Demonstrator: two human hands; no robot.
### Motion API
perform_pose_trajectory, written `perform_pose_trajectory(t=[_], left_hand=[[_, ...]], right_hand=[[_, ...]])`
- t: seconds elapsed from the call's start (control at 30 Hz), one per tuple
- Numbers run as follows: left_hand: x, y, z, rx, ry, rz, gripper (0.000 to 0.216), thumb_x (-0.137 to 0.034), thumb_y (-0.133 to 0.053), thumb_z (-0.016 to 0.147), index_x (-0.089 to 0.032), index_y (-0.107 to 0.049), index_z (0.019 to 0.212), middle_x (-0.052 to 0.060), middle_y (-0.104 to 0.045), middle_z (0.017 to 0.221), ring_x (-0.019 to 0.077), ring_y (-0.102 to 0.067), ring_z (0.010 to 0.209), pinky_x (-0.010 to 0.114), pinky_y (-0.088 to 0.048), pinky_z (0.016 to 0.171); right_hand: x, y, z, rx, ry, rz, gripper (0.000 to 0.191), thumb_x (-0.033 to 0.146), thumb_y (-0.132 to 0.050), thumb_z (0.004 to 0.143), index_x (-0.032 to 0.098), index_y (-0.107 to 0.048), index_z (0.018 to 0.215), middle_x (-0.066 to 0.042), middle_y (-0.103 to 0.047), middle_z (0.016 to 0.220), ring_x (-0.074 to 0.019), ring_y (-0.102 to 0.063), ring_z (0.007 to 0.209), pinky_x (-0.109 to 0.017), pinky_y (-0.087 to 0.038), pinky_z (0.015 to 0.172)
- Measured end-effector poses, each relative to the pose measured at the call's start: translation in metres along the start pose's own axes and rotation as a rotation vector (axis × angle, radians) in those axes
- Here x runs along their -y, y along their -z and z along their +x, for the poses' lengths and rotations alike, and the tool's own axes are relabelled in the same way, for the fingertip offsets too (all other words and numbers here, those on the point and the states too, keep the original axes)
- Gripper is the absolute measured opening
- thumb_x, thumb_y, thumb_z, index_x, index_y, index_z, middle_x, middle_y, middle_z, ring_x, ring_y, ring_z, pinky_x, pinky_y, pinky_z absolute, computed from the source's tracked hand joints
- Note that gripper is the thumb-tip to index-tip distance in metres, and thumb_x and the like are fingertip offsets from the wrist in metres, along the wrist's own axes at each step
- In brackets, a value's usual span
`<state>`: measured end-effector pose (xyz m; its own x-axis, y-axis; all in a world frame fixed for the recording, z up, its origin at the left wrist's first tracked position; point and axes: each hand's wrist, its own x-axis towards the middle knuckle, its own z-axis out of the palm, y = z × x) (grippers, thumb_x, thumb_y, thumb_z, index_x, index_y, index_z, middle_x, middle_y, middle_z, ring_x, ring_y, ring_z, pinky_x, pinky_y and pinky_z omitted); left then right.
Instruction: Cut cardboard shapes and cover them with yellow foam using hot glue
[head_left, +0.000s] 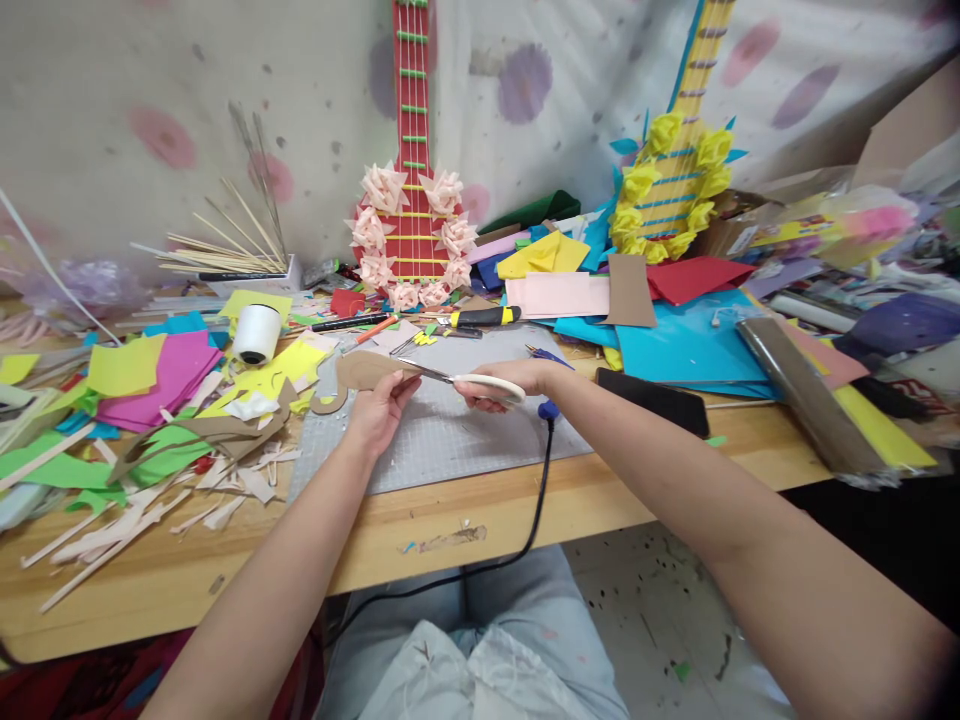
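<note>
My left hand [379, 408] pinches a curved piece of brown cardboard [364, 368] and holds it above the grey cutting mat [450, 440]. My right hand [504, 381] grips white-handled scissors [480, 384]. Their blades point left and meet the cardboard's right edge. Both hands hover over the mat near the middle of the wooden table [450, 520].
Coloured paper scraps [157, 375], a white tape roll [256, 332] and sticks [217, 255] crowd the left. A red paper guitar [411, 220] and a yellow one [675, 190] lean at the back. A black phone [652, 400], a foil roll [806, 395] and a black cable [525, 540] lie to the right.
</note>
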<state>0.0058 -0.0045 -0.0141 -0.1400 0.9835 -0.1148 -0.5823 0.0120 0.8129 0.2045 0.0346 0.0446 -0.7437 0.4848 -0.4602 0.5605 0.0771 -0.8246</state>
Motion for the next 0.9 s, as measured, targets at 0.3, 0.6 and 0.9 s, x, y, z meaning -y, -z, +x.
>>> perform_pose_trajectory(t=[0.3, 0.6, 0.9], left_hand=[[0.001, 0.0009, 0.0009, -0.007, 0.016, -0.068, 0.018, -0.011, -0.066, 0.062, -0.016, -0.065, 0.079, -0.001, -0.07, 0.076, 0.0126, -0.065, 0.073, 0.033, -0.048, 0.087], [0.0009, 0.0014, 0.0019, -0.015, 0.034, -0.07, 0.013, -0.01, -0.064, 0.064, -0.015, -0.065, 0.077, 0.001, -0.07, 0.075, 0.0129, -0.065, 0.072, 0.032, -0.05, 0.085], [0.0008, 0.0013, 0.0015, -0.016, 0.039, -0.084, 0.013, -0.01, -0.065, 0.063, -0.015, -0.065, 0.075, 0.0, -0.07, 0.074, 0.0127, -0.065, 0.071, 0.032, -0.051, 0.083]], right_hand=[[-0.0002, -0.0038, -0.0004, -0.014, -0.047, 0.106, 0.045, 0.056, -0.058, 0.073, 0.012, -0.05, 0.07, 0.006, -0.038, 0.049, -0.0038, -0.036, 0.041, -0.018, -0.029, 0.039], [-0.0007, -0.0063, -0.0001, -0.04, -0.073, 0.124, 0.049, 0.06, -0.057, 0.072, 0.013, -0.048, 0.07, 0.008, -0.034, 0.047, -0.0022, -0.033, 0.039, -0.016, -0.028, 0.038], [-0.0022, -0.0055, 0.0013, -0.053, -0.053, 0.099, 0.053, 0.065, -0.057, 0.067, 0.013, -0.047, 0.068, 0.008, -0.035, 0.046, -0.0025, -0.033, 0.038, -0.017, -0.027, 0.036]])
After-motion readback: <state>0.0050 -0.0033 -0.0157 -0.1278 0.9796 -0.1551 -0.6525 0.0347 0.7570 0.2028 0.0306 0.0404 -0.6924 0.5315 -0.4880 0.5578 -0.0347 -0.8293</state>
